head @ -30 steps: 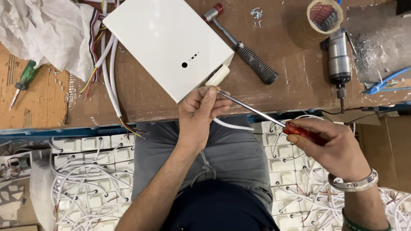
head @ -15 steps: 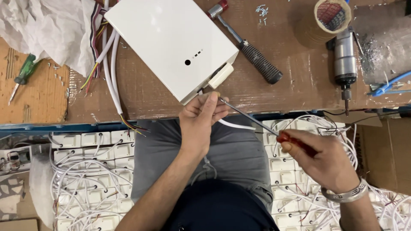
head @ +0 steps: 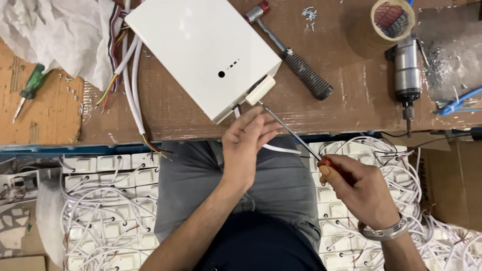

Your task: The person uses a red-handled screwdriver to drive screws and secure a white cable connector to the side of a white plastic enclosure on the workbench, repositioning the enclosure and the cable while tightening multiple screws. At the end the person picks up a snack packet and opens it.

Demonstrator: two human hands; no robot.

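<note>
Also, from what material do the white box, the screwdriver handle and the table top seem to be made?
White box: probably glossy plastic or painted metal, since it is smooth with soft reflections. Screwdriver handle in the right hand: seems translucent red plastic, mostly covered. Table top: brown cardboard under shiny tape, judging by creases and glare; bare fibreboard shows at the left.

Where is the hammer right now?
In the head view, the hammer lies on the workbench, upper middle, between the white box and the tape roll.

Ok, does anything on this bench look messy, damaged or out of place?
Yes: metal shavings lie strewn at the bench's right end beside the small motor tool. Loose screws are scattered near the hammer, and bare-ended coloured wires hang over the front edge.
</note>
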